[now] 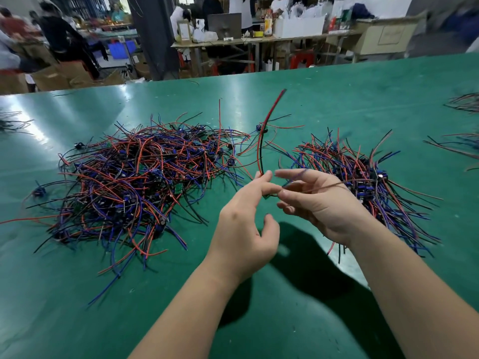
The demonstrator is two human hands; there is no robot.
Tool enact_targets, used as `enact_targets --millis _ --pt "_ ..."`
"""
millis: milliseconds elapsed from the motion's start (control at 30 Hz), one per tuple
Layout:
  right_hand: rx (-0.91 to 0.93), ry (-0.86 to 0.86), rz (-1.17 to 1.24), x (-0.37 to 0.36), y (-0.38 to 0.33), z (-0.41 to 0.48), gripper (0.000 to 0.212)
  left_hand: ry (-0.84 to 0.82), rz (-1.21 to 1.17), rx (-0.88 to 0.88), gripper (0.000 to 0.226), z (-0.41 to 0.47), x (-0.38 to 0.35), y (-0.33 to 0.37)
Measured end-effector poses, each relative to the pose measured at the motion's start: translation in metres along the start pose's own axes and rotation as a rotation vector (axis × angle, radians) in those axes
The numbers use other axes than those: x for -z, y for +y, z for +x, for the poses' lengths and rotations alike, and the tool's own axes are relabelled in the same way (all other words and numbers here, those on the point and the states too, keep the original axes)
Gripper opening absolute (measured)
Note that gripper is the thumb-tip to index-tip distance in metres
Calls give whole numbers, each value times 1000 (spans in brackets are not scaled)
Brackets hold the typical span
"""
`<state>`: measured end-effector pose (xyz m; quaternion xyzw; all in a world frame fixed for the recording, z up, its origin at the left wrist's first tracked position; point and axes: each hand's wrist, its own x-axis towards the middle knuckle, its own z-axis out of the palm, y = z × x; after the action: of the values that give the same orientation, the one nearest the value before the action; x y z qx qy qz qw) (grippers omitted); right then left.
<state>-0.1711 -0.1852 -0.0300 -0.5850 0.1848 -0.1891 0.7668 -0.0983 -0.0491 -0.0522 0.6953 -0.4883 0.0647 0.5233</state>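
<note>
Red-black wire pair (260, 151), perhaps board-tipped

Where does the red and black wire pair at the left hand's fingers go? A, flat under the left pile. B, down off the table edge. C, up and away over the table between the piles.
C: the red-and-black wire pair rises from the left hand, ending in air between the left pile and right pile; the right hand pinches a blurred wire.

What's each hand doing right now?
Left hand: pinching the red-and-black wire pair.
Right hand: fingers curled, holding a thin blurred wire.
</note>
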Motion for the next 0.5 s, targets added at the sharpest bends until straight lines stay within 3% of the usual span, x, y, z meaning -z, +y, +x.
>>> enact_targets --millis 167,367,500 --pt "87 45 -4 -7 1 -1 11 -15 -137 36 46 -2 0 3" --pt "202 257 116 1 0 6 17 -51 -248 173 50 -4 -6 5" --pt "312 314 -90 5 -2 6 16 -78 -322 290 49 -6 -10 5"
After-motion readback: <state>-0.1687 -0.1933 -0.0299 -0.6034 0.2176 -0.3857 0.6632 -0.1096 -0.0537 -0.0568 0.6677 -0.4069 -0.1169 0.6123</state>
